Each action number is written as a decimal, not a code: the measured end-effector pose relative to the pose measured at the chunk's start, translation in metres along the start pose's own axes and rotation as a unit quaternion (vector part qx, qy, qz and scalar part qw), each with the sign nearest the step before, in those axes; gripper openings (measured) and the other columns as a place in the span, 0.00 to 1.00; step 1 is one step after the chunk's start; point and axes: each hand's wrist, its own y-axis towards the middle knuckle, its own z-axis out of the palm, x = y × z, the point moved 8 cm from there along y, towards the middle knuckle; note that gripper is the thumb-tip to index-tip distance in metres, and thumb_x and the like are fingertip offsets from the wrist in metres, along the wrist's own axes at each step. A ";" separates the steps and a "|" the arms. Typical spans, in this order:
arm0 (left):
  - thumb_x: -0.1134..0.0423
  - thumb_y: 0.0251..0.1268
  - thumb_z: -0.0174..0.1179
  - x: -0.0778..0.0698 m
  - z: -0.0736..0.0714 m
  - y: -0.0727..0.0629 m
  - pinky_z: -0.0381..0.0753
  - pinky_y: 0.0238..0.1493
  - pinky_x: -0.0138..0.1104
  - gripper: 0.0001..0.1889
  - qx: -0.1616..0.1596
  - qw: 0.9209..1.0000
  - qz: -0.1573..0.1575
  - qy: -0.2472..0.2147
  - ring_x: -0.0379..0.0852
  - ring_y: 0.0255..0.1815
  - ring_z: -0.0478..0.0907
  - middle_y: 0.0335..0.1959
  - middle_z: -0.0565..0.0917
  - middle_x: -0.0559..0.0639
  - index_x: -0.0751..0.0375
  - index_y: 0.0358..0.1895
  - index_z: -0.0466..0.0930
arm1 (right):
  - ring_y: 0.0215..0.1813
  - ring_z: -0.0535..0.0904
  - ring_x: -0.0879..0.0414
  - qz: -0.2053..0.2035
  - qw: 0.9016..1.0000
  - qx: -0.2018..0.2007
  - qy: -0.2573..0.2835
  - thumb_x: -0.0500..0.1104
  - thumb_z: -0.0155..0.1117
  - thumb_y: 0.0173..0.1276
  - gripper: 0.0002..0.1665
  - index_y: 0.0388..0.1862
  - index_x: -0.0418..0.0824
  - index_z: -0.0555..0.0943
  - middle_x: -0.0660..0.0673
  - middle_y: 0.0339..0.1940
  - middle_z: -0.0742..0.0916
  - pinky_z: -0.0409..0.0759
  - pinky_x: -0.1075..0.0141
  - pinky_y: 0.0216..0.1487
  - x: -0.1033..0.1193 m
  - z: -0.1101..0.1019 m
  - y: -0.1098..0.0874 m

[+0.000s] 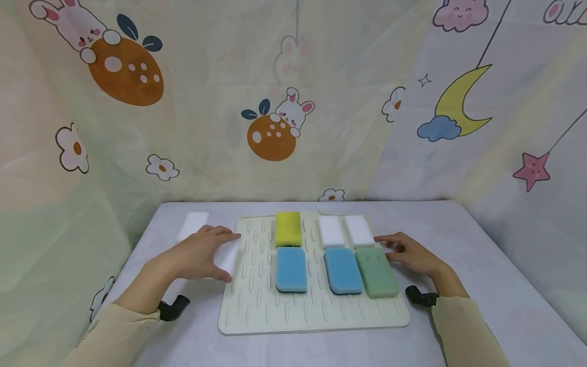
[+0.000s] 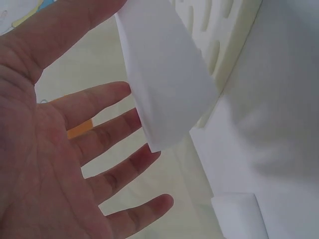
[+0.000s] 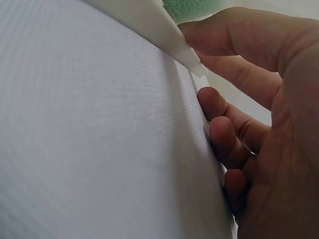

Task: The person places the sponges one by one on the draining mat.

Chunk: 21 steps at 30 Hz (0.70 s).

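Note:
A white sponge block (image 2: pixel 167 74) spans from the thumb to the fingertips of my left hand (image 1: pixel 197 255), which pinches it by its long sides. The block stands at the left edge of the cream ribbed mat (image 1: pixel 257 316), and the fingers are widely spread. My right hand (image 1: pixel 412 255) rests at the mat's right edge, thumb and index fingertips on the rim, the other fingers loosely bent beside it. Nearest to it on the mat are a green sponge (image 1: pixel 377 272) and a white block (image 1: pixel 359 231).
On the mat also lie a yellow sponge (image 1: pixel 288 229), two blue sponges, one left (image 1: pixel 291 270) and one right (image 1: pixel 343 271), and another white block (image 1: pixel 331 232). A further white block (image 1: pixel 192 224) sits on the white-covered table at the back left. Printed cloth walls (image 1: pixel 206 127) enclose the table.

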 end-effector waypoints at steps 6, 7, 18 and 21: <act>0.40 0.43 0.83 -0.004 0.003 0.004 0.75 0.68 0.60 0.53 -0.002 1.000 -0.004 0.001 0.63 0.74 0.65 0.74 0.73 0.56 0.51 0.76 0.71 | 0.46 0.68 0.50 0.007 1.000 0.001 -0.005 0.43 0.69 0.70 0.30 0.71 0.47 0.79 0.39 0.57 0.78 0.70 0.64 0.43 0.000 0.000 0.000; 0.40 0.42 0.83 -0.005 0.004 0.004 0.75 0.67 0.61 0.53 -0.003 1.000 -0.005 0.002 0.63 0.74 0.65 0.74 0.73 0.56 0.50 0.76 0.71 | 0.46 0.68 0.50 0.008 1.000 0.001 -0.005 0.43 0.69 0.70 0.30 0.71 0.47 0.79 0.39 0.57 0.78 0.70 0.64 0.43 0.001 0.000 0.000; 0.38 0.42 0.82 -0.016 0.009 0.011 0.74 0.68 0.59 0.53 -0.009 1.000 -0.007 0.010 0.61 0.71 0.68 0.72 0.74 0.56 0.51 0.76 0.72 | 0.45 0.69 0.51 -0.006 1.000 -0.003 -0.010 0.41 0.68 0.71 0.29 0.70 0.45 0.80 0.39 0.55 0.79 0.71 0.65 0.44 0.002 -0.001 -0.001; 0.38 0.42 0.82 -0.019 0.010 0.012 0.76 0.67 0.58 0.53 -0.011 1.000 -0.006 0.008 0.61 0.70 0.69 0.71 0.75 0.55 0.51 0.75 0.72 | 0.46 0.69 0.50 -0.005 1.000 -0.003 -0.013 0.42 0.68 0.71 0.28 0.70 0.45 0.80 0.39 0.55 0.79 0.71 0.64 0.44 0.002 -0.001 -0.001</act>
